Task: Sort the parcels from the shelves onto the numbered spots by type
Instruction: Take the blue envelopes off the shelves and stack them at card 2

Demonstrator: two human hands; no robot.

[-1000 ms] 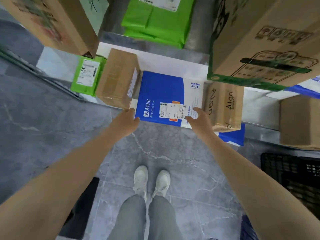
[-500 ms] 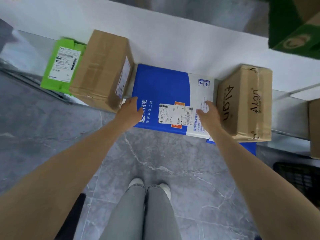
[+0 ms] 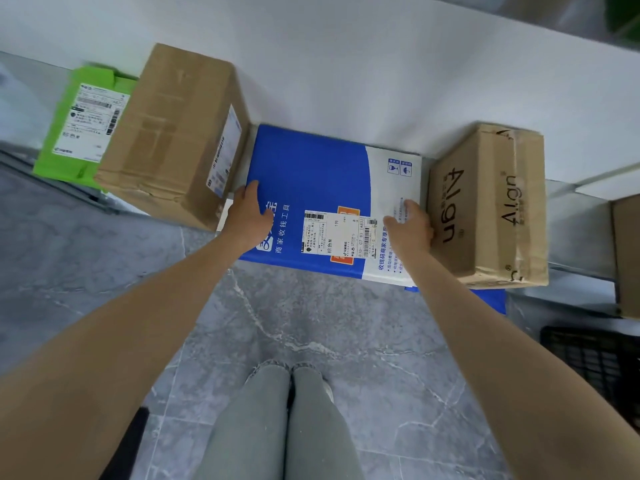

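A person's left hand [image 3: 247, 216] and right hand [image 3: 410, 225] clasp the side edges of a blue-and-white parcel [image 3: 311, 168], thumbs on top, at frame centre on a white shelf [image 3: 346, 64]. The pkg lies flat btwn a brown carton [image 3: 173, 133] at upper left and an "Align" box [image 3: 485, 209] at right, w/ a green parcel [image 3: 83, 123] at far left.

grey marbled floor [image 3: 311, 323], black plastic crate [image 3: 595, 358] at right
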